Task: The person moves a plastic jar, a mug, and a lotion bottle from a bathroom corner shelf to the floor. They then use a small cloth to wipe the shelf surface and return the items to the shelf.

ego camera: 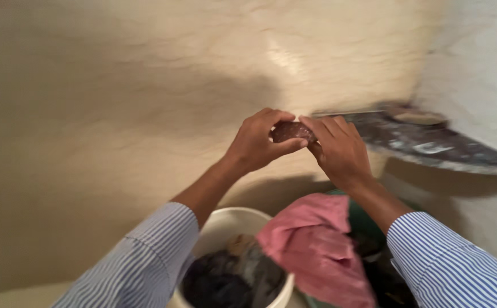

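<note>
Both hands, left hand and right hand, pinch a small brown lump closed-fingered; clothes sit in white bucket, apparently unwashed.

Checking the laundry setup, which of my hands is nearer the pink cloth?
Right. The right hand is up almost directly above the pink cloth; the left hand is farther over, above the white bucket.

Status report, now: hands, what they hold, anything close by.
Left hand and right hand both grip a small dark brown lump. Corner shelf just right. White bucket and pink cloth below.
</note>
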